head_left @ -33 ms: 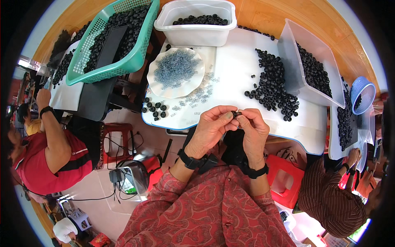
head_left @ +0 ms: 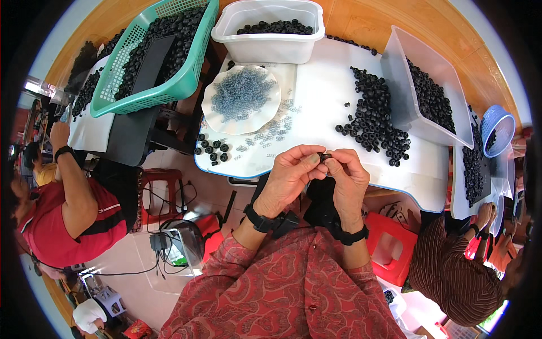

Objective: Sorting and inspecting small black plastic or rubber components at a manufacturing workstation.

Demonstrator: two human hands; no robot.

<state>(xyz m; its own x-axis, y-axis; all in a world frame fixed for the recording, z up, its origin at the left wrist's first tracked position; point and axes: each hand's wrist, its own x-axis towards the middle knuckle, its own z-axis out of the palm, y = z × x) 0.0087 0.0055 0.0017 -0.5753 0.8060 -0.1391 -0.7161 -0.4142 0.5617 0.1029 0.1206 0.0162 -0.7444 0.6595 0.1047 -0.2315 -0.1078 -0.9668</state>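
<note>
**Both hands pinch one black ring at the desk's near edge**

Nothing has changed between the two pictures: the left hand (head_left: 293, 175) and right hand (head_left: 347, 178) are where they were, fingertips together on a small black ring (head_left: 324, 156) just over the near edge of the white desk (head_left: 322, 96), so the work on that ring goes on.

No labels or signs show. A white scalloped dish (head_left: 214, 107) of clear bits lies near the left edge. A white tub (head_left: 271, 48) stands at the far edge, a clear tub (head_left: 403, 85) by the right edge (both hold black rings), with a loose ring heap (head_left: 372, 127) between. A green basket (head_left: 169, 93) lies off the far left corner.
</note>
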